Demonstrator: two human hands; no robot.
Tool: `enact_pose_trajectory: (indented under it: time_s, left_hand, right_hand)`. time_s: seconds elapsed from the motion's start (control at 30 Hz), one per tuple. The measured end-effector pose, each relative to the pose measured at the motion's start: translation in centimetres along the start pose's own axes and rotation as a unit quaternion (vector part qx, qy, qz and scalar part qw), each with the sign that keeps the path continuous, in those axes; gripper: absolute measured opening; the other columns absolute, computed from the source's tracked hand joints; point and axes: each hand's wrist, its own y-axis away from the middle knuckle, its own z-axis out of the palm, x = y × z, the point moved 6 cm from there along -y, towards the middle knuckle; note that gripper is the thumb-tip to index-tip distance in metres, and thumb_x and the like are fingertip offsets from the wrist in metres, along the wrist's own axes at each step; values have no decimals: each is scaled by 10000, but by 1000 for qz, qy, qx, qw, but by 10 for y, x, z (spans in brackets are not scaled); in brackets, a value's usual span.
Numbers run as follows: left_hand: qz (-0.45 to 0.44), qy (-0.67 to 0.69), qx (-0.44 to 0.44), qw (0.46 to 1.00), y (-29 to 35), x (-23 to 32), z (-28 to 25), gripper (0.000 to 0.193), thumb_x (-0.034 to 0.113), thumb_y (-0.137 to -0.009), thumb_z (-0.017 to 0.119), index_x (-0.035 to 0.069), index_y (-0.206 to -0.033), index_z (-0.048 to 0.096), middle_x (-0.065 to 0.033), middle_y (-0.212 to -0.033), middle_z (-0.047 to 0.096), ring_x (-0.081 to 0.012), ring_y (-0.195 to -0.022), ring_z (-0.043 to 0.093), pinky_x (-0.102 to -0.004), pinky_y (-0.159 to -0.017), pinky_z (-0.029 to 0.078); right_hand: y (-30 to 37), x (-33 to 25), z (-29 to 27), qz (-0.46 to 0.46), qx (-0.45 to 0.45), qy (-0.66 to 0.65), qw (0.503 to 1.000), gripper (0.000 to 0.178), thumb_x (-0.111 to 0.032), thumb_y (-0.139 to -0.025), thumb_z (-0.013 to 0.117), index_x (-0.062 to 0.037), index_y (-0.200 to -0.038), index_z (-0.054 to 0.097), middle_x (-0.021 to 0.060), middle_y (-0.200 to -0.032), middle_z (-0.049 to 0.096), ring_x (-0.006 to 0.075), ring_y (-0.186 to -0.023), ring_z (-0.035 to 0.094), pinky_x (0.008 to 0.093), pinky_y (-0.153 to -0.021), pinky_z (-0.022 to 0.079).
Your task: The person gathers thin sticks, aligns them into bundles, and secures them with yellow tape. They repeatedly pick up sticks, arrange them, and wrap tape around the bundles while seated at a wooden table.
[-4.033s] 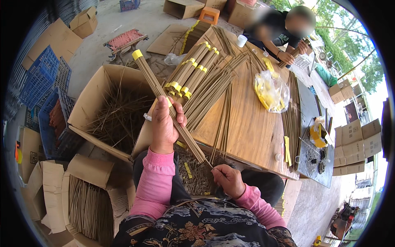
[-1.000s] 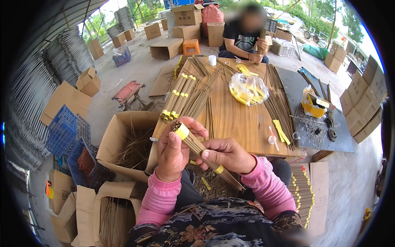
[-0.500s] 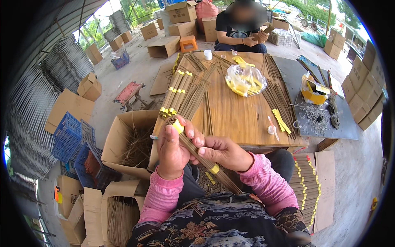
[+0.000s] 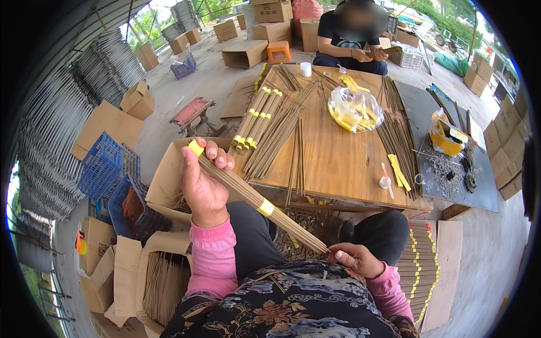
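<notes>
A bundle of thin brown sticks, which look like incense sticks, slants across my lap with yellow bands at its upper end and middle. My left hand is closed round the banded upper end. At the lower end, my right hand pinches the stick tips between thumb and fingers. Just beyond the bundle is the wooden table, where finished bundles with yellow bands lie beside loose sticks. A clear bag of yellow strips rests mid-table, and more yellow strips lie near its right edge.
An open carton stands left of my knees, and a carton of sticks below it. Blue crates are further left. Rows of banded bundles lie on cardboard at right. A co-worker sits across the table, handling something.
My right hand has slid from the bundle's upper part down to its lower end. My left hand has moved left and up with the banded end, and the view has shifted slightly.
</notes>
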Motion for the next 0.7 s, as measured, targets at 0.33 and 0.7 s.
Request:
enact_pose_trajectory:
  time_s: [0.33, 0.7]
  left_hand:
    - [-17, 19, 1, 1000, 1, -8, -5, 285, 347, -930, 393, 72, -942, 469, -47, -799, 491, -131, -651, 458, -265, -585, 395]
    - [-21, 28, 17, 999, 0, -12, -4, 283, 348, -927, 401, 74, -943, 467, -42, -792, 486, -137, -653, 469, -273, -584, 405]
  right_hand:
    - [9, 15, -2, 67, 72, -108, 989, 240, -203, -888, 532, 26, -858, 597, 5, -671, 567, 65, -612, 518, 194, -584, 427]
    - [2, 21, -2, 64, 83, -148, 983, 206, -171, -873, 556, 29, -881, 608, 27, -690, 586, 77, -622, 532, 202, -588, 436]
